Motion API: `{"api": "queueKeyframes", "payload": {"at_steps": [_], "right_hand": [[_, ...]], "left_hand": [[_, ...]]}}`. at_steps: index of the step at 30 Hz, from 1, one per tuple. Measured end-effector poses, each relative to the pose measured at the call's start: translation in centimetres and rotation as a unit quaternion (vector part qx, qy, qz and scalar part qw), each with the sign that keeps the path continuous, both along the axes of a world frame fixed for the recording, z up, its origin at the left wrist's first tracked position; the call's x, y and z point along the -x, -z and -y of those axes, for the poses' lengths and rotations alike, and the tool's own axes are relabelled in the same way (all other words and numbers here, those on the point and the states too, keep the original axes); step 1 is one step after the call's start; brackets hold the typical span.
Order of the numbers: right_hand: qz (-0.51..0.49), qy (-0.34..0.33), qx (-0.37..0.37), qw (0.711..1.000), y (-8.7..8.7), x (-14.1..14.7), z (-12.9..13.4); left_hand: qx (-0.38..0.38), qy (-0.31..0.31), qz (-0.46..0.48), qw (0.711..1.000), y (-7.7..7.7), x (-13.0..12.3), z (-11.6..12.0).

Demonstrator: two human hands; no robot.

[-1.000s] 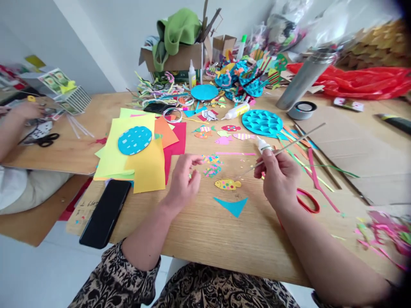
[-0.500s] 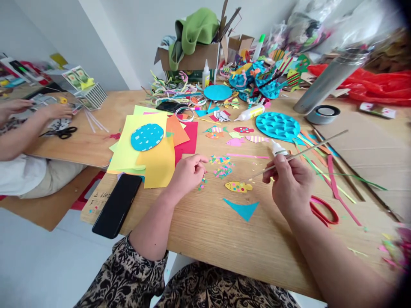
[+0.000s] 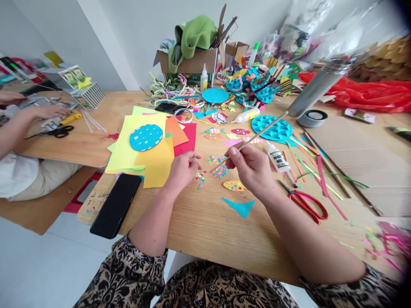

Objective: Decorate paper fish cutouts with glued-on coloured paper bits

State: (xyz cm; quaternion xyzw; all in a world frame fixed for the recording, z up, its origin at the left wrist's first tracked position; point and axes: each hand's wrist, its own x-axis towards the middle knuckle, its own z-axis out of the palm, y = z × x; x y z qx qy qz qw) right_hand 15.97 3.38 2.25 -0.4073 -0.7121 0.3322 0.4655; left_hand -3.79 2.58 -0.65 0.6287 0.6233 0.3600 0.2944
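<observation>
A thin wooden stick is pinched between the thumb and fingers of my right hand. Its lower tip points at the pile of tiny coloured paper bits. My left hand rests on the table with loosely bent fingers, the index finger reaching out, and I see nothing held in it. Small round paper dots lie just beside its fingertips. Below my right hand is a yellow paper fish with coloured dots. Nearer to me lies a blue paper offcut.
Red-handled scissors and a glue bottle lie right of my right hand. Coloured paper sheets and a black phone are on the left. A steel flask stands at back right. Another person's hand works at far left.
My right hand has moved left with the stick, from beside the yellow fish to the paper bits. The glue bottle and scissors are now uncovered. My left hand's index finger is straighter.
</observation>
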Motion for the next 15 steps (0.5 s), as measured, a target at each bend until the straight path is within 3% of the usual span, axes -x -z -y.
{"api": "queueKeyframes", "payload": {"at_steps": [6,15], "right_hand": [[0.038,-0.021,0.011,0.999,1.5,0.6,0.2],[0.088,-0.059,-0.055,0.993,1.4,1.6,1.2]], "left_hand": [[-0.020,-0.024,0.020,0.999,-0.1,0.1,-0.1],[-0.041,-0.035,0.024,0.998,-0.5,0.0,0.1]]}}
